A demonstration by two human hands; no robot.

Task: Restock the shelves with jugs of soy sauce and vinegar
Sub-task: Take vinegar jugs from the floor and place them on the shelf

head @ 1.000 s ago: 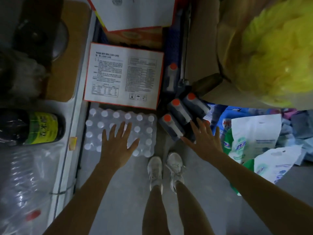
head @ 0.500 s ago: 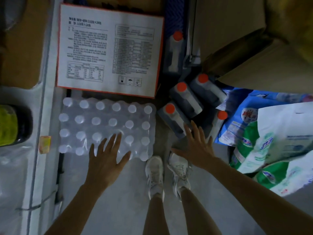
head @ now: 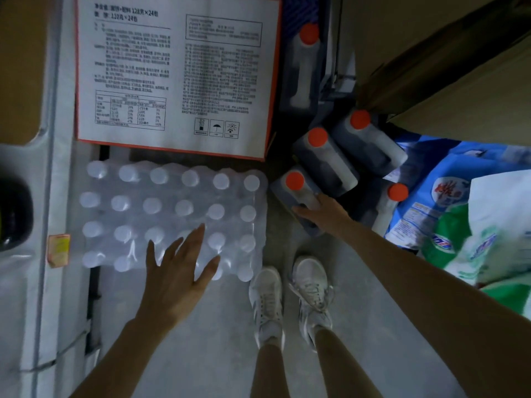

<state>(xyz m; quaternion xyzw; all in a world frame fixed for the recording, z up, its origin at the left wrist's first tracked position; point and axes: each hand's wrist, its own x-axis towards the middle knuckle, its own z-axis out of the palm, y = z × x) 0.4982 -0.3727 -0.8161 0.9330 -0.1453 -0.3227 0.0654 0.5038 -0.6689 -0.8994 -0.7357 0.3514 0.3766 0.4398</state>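
Several dark soy sauce jugs with orange caps stand on the floor ahead of my feet. The nearest jug [head: 290,193] is under my right hand [head: 326,215], whose thumb and fingers curl round the handle on its top. Two more jugs [head: 330,159] [head: 370,142] lean behind it, another jug [head: 306,64] stands further back, and one jug [head: 388,202] is half hidden to the right. My left hand [head: 178,271] hovers with spread fingers over a shrink-wrapped pack of water bottles [head: 172,202], holding nothing.
A white shelf edge [head: 51,173] runs down the left, with a dark bottle [head: 14,214] and a yellow price tag [head: 59,249]. A printed carton [head: 178,73] lies beyond the water pack. Detergent bags [head: 459,219] and a cardboard box [head: 459,90] crowd the right. My shoes [head: 290,297] stand on grey floor.
I have bent lower, so everything looks larger. My right hand has moved forward and down onto the nearest jug. My left hand stays spread above the water pack.
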